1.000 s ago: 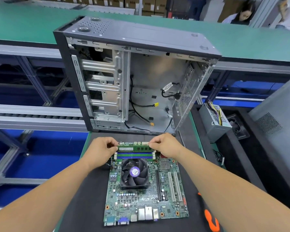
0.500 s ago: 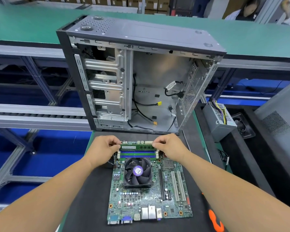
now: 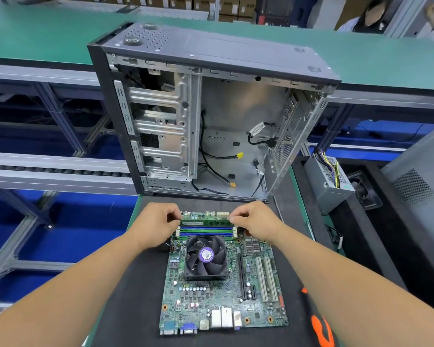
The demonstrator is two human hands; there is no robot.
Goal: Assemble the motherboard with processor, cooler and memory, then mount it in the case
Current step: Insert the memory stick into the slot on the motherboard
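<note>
A green motherboard [image 3: 218,304] lies flat on a black mat [image 3: 133,296], with a black cooler fan [image 3: 206,257] mounted on it. A green memory stick [image 3: 206,222] stands on edge over the blue slots [image 3: 206,232] at the board's far end. My left hand [image 3: 153,226] pinches the stick's left end and my right hand [image 3: 254,222] pinches its right end. Behind the board stands the open case [image 3: 236,121], its side panel off and loose cables inside. The processor is hidden under the cooler.
A grey power supply [image 3: 328,181] with coloured wires sits to the right of the case. An orange-handled tool [image 3: 321,329] lies at the mat's right edge. A grey panel [image 3: 421,186] leans at the far right. A green conveyor runs behind, and a person sits beyond it.
The memory stick sits slightly lower against the blue slots, with both hands still at its ends. The view has shifted a little.
</note>
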